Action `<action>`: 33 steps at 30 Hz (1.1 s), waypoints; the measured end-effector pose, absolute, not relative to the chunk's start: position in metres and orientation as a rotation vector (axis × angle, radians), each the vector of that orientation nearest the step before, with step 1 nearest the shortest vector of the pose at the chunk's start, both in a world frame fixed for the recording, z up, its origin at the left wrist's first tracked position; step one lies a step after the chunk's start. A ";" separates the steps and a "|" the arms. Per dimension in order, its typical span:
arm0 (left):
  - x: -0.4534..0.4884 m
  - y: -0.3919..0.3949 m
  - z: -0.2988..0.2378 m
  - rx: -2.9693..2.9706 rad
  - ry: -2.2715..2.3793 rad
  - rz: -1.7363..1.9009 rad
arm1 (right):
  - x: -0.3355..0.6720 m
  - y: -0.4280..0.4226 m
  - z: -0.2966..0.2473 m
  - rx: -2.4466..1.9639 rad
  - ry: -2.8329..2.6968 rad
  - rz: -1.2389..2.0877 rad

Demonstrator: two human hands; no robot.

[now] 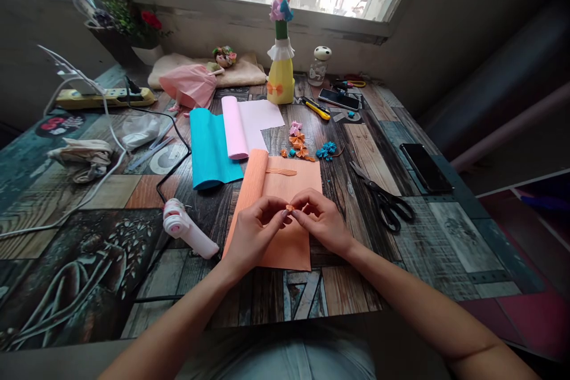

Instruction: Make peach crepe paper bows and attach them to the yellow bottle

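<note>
My left hand (pixel 256 228) and my right hand (pixel 320 219) meet over an orange crepe paper sheet (pixel 276 190) lying on the table. Both pinch a tiny orange paper piece (pixel 290 208) between their fingertips. A thin strip of orange paper (pixel 280 171) lies on the sheet farther back. Several small folded paper flowers, orange (pixel 299 147), pink (pixel 294 127) and blue (pixel 327 150), lie beyond the sheet.
Black scissors (pixel 385 199) lie right of the sheet, a white glue gun (pixel 187 228) left of it. Blue (pixel 209 151) and pink (pixel 243 124) paper rolls, a yellow bottle vase (pixel 280 71), a doll (pixel 193 83), a utility knife (pixel 317 108), two phones (pixel 425 167) and a power strip (pixel 104 96) lie farther back.
</note>
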State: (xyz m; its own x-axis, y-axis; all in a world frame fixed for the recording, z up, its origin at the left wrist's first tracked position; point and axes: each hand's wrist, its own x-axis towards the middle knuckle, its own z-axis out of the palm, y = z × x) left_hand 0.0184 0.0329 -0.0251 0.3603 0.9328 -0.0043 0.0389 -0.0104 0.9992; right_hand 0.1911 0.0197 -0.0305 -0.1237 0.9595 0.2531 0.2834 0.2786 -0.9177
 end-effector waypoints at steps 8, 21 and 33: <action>0.018 0.034 -0.026 1.399 0.972 0.899 | 0.191 0.020 -0.031 -1.183 -1.668 0.858; 0.016 0.036 -0.024 1.377 0.997 0.825 | 0.189 0.023 -0.035 -1.151 -1.655 0.748; 0.014 0.035 -0.029 1.385 0.989 0.795 | 0.194 0.028 -0.043 -1.198 -1.635 0.679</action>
